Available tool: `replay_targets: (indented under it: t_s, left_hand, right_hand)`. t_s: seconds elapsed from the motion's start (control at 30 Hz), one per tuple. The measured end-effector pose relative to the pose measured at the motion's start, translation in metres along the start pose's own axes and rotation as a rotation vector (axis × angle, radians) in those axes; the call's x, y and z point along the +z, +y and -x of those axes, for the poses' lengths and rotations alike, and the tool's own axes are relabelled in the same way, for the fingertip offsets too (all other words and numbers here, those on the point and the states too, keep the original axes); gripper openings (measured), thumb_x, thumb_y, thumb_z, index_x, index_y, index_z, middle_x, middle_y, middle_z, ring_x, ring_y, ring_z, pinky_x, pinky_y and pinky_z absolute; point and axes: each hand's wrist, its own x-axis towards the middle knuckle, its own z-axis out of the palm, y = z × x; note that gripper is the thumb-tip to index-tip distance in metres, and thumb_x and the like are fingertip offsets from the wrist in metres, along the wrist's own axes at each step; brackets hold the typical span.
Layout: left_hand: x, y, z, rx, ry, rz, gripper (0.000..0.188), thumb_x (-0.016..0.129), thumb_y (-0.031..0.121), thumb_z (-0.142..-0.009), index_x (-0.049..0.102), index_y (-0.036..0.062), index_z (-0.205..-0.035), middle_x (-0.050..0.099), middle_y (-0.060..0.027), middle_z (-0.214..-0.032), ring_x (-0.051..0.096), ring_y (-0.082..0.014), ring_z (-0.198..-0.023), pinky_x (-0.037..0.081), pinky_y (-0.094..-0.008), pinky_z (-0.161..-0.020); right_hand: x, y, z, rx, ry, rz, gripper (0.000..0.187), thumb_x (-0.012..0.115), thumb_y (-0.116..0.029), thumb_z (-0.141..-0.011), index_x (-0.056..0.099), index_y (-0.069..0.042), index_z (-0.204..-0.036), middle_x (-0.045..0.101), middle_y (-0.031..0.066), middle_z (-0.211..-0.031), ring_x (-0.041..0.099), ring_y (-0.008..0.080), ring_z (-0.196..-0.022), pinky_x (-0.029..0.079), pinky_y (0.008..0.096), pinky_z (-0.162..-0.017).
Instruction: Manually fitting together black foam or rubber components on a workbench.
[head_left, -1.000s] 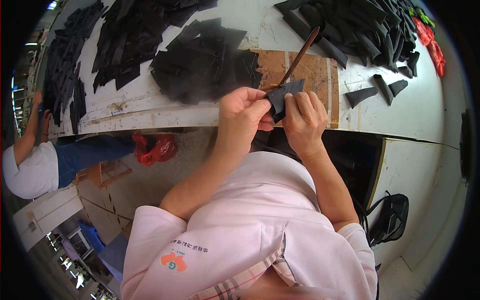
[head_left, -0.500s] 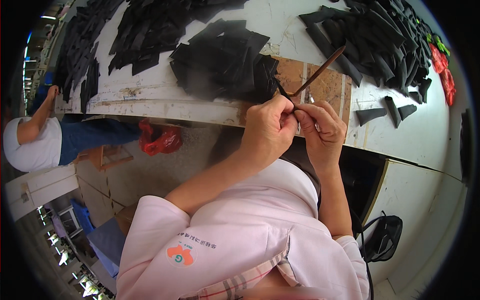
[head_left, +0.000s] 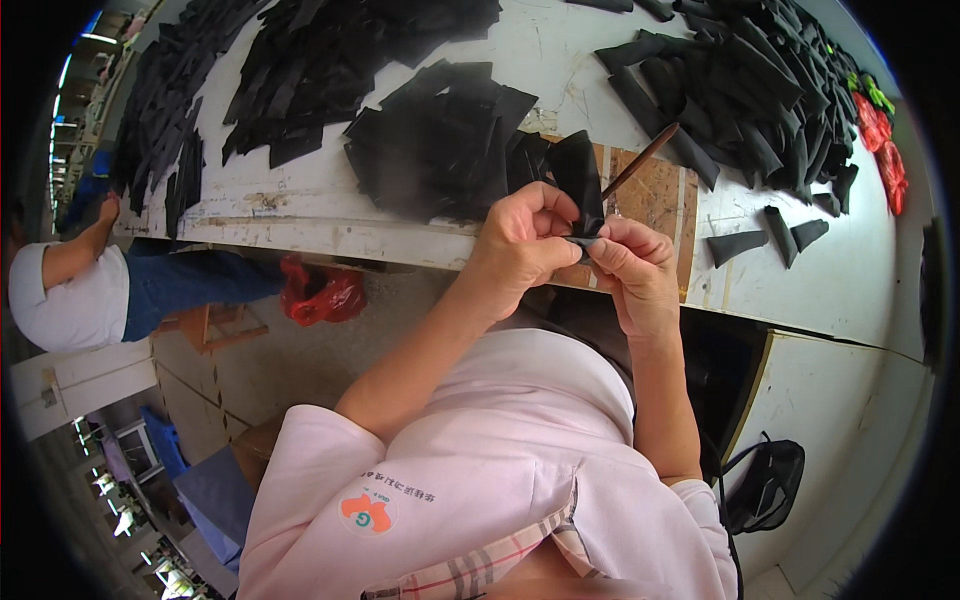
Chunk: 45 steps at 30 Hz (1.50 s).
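Observation:
A strip of black fabric (head_left: pixel 577 172) stands up between my two hands at the table's front edge. My left hand (head_left: pixel 515 240) pinches its lower edge between thumb and fingers. Close beside it, my right hand (head_left: pixel 636 262) grips the same edge, fingertips nearly meeting the left ones. Behind the hands, a thin brown stick (head_left: pixel 642 160) slants up to the right over a brown speckled board (head_left: pixel 660 205); its lower end is hidden. Just left of the board lies a heap of flat black fabric pieces (head_left: pixel 425 150).
More black pieces (head_left: pixel 300 75) cover the table's far left. At the right lies a pile of tube-like black pieces (head_left: pixel 740 95), with a few loose ones (head_left: pixel 738 247) nearer. Red bags (head_left: pixel 885 155) sit at the right edge. A co-worker (head_left: pixel 70 290) is at the left.
The black fabric has come up into view above my fingers, where only a thin dark end showed before. My hands have moved slightly lower, and the left fingers have shifted their hold.

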Motion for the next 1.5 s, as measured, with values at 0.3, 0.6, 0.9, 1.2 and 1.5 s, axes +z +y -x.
replay_targets:
  t_s: [0.3,0.6,0.9,1.2,1.5]
  left_hand:
    - [0.012,-0.021,-0.001,0.742,0.385,-0.838,0.020,0.052,-0.007,-0.069,0.055,-0.0017,-0.088,0.060,-0.0083,-0.077,0.056,-0.0088,-0.058,0.046,-0.0227,-0.051]
    - [0.007,0.007,0.013,-0.023,-0.355,0.250,0.043,0.055,-0.011,-0.065,0.043,-0.0038,-0.106,0.059,-0.0141,-0.087,0.050,-0.0053,-0.053,0.037,-0.0129,-0.045]
    - [0.036,-0.001,0.013,0.386,0.090,-0.380,0.017,0.058,0.001,-0.079,0.056,-0.0019,-0.097,0.056,-0.0013,-0.072,0.048,-0.0024,-0.057,0.039,-0.0146,-0.047]
    - [0.041,0.014,0.009,0.521,0.111,-0.217,0.009,0.053,-0.002,-0.081,0.054,-0.0023,-0.089,0.059,-0.0068,-0.080,0.046,-0.0034,-0.051,0.040,-0.0168,-0.042]
    - [0.027,0.039,0.002,-0.228,-0.758,0.920,0.032,0.042,-0.009,-0.078,0.035,-0.0055,-0.109,0.049,-0.0258,-0.101,0.029,-0.0008,-0.031,0.023,-0.0154,-0.027]
  right_hand:
    - [0.007,0.007,-0.001,0.053,-0.131,-0.321,0.016,0.057,-0.019,-0.082,0.052,-0.007,-0.073,0.045,-0.0038,-0.065,0.038,0.0049,-0.058,0.032,0.0184,-0.050]
    - [0.011,-0.003,0.009,-0.104,-0.141,-0.195,0.020,0.058,-0.024,-0.082,0.052,-0.007,-0.074,0.046,-0.0038,-0.068,0.042,0.0048,-0.062,0.038,0.0184,-0.057]
    - [0.014,-0.017,0.005,-0.814,0.148,0.686,0.009,0.059,-0.003,-0.077,0.051,-0.001,-0.076,0.054,0.0063,-0.077,0.052,0.0140,-0.064,0.043,0.0230,-0.054]
    - [0.034,-0.042,0.011,-0.891,0.174,0.843,0.010,0.062,-0.003,-0.074,0.053,-0.002,-0.078,0.048,0.0097,-0.084,0.052,0.0190,-0.070,0.045,0.0277,-0.054]
    - [0.033,-0.067,0.016,-0.452,-0.130,0.256,0.017,0.056,-0.015,-0.083,0.049,-0.001,-0.075,0.045,0.0034,-0.074,0.041,0.0107,-0.067,0.035,0.0227,-0.055]
